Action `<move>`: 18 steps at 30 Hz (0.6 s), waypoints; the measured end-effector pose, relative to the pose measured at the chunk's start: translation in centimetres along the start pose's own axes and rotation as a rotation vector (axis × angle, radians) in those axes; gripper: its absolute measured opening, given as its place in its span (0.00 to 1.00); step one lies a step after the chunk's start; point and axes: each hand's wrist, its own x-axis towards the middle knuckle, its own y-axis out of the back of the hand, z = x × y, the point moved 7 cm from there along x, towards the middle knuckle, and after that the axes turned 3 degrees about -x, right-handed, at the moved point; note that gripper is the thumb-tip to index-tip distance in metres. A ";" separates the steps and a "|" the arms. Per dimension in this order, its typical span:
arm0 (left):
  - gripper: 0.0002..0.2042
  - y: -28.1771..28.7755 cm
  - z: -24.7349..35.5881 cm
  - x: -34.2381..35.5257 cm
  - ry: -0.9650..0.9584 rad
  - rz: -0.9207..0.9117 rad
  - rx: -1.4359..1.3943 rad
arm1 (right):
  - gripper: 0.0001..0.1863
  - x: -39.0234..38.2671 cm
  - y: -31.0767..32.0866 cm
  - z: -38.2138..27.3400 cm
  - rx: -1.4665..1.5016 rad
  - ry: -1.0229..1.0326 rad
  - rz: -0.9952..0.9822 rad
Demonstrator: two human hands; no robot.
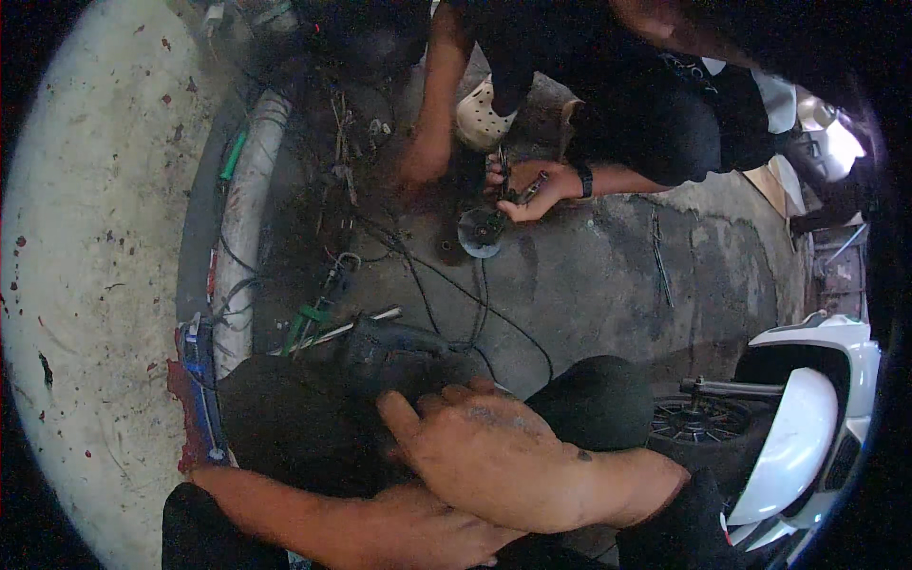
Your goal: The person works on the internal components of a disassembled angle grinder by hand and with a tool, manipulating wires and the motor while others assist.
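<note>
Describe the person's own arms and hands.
Dark sleeves leave the forearms bare. The right hand wears no glove; dark smudges mark its back, and a small dark spot sits near the wrist. The left hand is largely hidden.

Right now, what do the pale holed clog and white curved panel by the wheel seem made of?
Pale clog: probably moulded foam or rubber, matte, with round holes. White panel: likely plastic or painted metal, glossy, judging by its smooth sheen.

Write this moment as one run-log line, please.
left grip: partly hidden | right grip: crossed over left, hold unclear | co-worker's hand: near round metal disc | floor: dark cables
</note>
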 end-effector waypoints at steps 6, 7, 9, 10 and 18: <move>0.29 -0.1 -0.1 0.1 0.018 0.010 -0.017 | 0.15 0.0 0.1 0.1 0.052 0.007 -0.013; 0.29 -0.5 -0.2 0.0 0.026 0.003 -0.027 | 0.15 0.0 0.1 0.0 0.052 0.008 -0.013; 0.29 -0.7 -0.3 -0.1 0.035 -0.004 -0.037 | 0.15 -0.1 -0.1 -0.1 0.001 0.019 -0.044; 0.29 -0.6 -0.2 0.0 0.024 0.000 -0.030 | 0.15 -0.1 0.0 -0.2 0.001 0.019 -0.044; 0.30 0.0 0.1 -0.1 0.017 0.004 0.031 | 0.16 -0.2 0.8 -0.3 -0.020 0.000 -0.114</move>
